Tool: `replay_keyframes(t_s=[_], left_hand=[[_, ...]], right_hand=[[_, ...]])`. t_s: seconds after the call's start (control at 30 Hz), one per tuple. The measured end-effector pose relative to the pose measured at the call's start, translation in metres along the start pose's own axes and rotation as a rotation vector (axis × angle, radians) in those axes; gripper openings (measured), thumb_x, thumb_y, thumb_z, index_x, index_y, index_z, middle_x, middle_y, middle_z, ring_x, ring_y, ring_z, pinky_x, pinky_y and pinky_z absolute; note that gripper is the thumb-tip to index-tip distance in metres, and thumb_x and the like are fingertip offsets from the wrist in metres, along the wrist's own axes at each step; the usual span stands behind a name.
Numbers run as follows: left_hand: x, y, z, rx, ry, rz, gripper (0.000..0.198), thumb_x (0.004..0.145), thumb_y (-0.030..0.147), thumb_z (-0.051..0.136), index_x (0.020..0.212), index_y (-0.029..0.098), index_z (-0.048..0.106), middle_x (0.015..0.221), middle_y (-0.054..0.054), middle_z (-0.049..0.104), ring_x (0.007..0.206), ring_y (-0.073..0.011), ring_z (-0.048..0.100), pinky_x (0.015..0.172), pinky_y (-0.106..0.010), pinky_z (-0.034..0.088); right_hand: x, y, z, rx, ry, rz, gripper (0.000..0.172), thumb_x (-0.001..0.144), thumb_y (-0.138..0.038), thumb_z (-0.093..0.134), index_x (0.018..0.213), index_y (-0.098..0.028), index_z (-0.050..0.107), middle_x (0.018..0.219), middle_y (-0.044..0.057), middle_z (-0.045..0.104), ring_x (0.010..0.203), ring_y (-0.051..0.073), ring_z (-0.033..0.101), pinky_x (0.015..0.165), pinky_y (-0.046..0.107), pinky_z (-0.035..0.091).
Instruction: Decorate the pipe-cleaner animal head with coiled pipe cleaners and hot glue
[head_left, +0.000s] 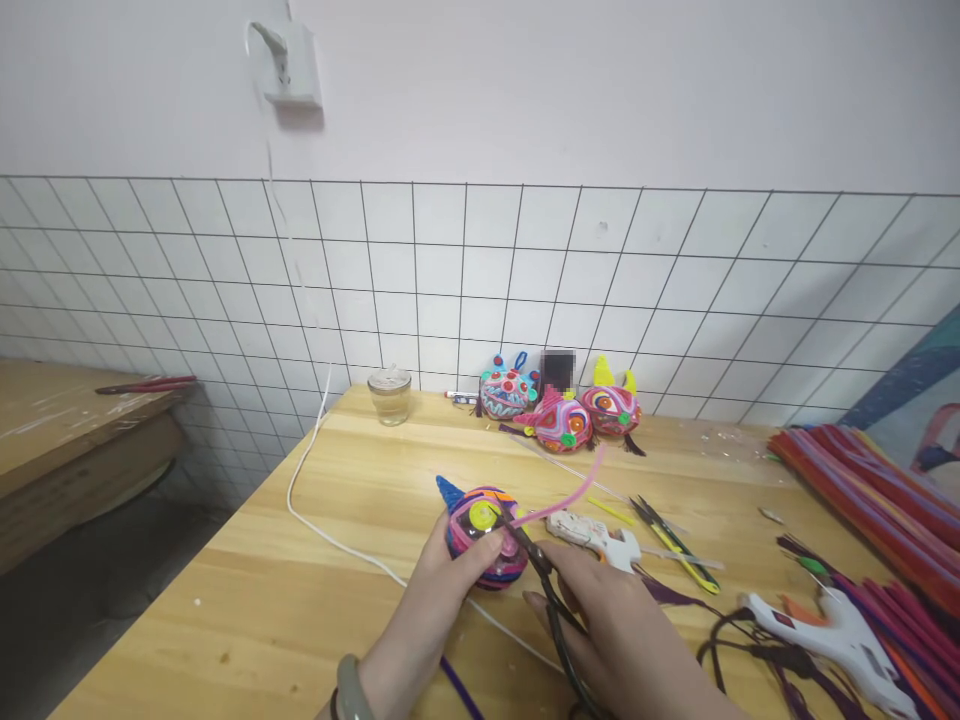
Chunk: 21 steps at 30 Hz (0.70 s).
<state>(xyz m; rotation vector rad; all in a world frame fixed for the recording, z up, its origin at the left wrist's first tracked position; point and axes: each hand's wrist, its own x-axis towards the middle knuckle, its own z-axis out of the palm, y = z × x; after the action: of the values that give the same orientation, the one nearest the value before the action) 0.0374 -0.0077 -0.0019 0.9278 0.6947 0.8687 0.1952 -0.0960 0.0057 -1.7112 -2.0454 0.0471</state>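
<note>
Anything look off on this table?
No obvious spill or damage. The white cord looks misplaced: it trails loosely across the tabletop and passes beneath the left hand, where it might snag.

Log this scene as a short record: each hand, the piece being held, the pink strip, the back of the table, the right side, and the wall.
Left hand: holding a round multicoloured craft piece
Right hand: holding dark scissors, blades at the craft piece
Craft piece: blue point on top, yellow round on the front
Pink strip: one end at the craft piece, the other sticking out
Table back: glass of pale liquid; three decorated pieces
Table right: white glue gun; bundled strips
Wall: socket with plug
</note>
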Motion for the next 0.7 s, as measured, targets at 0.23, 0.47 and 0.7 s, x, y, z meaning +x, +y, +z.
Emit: replay_keyframes(t_s=[0.23,0.47,0.7], left_hand=[[-0.004,0.003,0.001,-0.055,-0.033,0.024,0.045,0.070,0.030,0.074,0.110,0.017,0.062,0.114,-0.013,0.070,0.108,-0.0304,0.062,0.096,-0.043,0.045],[-0.005,0.007,0.003,-0.119,0.000,0.174,0.052,0.066,0.025,0.076,0.114,0.018,0.058,0.111,-0.012,0.071,0.106,-0.0286,0.063,0.093,-0.039,0.048],[-0.004,0.017,-0.005,0.081,0.304,0.441,0.055,0.063,0.028,0.078,0.110,0.020,0.052,0.102,-0.008,0.071,0.097,-0.0237,0.067,0.086,-0.034,0.053]], right_hand=[[-0.003,0.002,0.005,-0.138,0.102,-0.067,0.039,0.085,-0.018,0.051,0.124,-0.019,0.044,0.096,0.011,0.066,0.085,0.029,0.064,0.069,0.044,0.053],[-0.001,0.007,0.001,-0.309,0.323,-0.178,0.038,0.083,-0.021,0.054,0.119,-0.014,0.048,0.086,0.014,0.061,0.076,0.031,0.060,0.063,0.047,0.050],[-0.009,0.028,0.005,-0.287,0.283,-0.203,0.042,0.082,-0.025,0.058,0.122,-0.015,0.048,0.099,0.013,0.066,0.089,0.028,0.064,0.074,0.039,0.053]])
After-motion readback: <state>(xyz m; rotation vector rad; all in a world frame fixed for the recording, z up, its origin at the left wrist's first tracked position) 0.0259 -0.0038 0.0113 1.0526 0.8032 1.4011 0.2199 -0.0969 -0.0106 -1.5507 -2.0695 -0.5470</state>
